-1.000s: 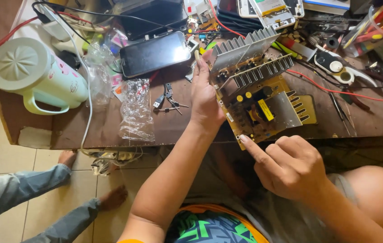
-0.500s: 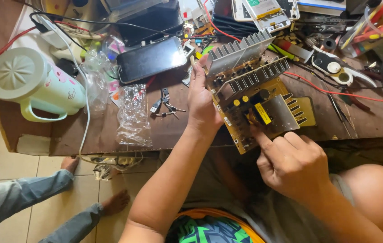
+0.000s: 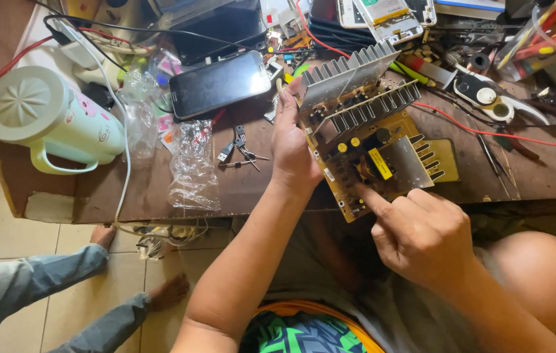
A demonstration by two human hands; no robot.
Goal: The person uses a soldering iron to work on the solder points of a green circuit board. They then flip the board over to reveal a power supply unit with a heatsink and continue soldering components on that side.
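Observation:
A yellow circuit board point(image 3: 376, 157) with silver finned heat sinks point(image 3: 350, 75) lies tilted at the front of the brown workbench point(image 3: 252, 186). My left hand point(image 3: 294, 147) grips the board's left edge, fingers stretched along it. My right hand point(image 3: 422, 235) is curled below the board, its forefinger out and its tip touching the board's lower part near a yellow block component point(image 3: 380, 163). That hand holds nothing.
A pale green lidded jug point(image 3: 49, 121) stands at the left. A dark phone point(image 3: 219, 84), clear plastic bags point(image 3: 193, 167), small connectors, red wires point(image 3: 487, 131), tools and boxes crowd the bench. Another person's legs in jeans and bare feet point(image 3: 167, 291) are on the tiled floor below left.
My right hand has moved up from the bench's edge and its forefinger now rests on the board. My left hand keeps its hold on the board's left side.

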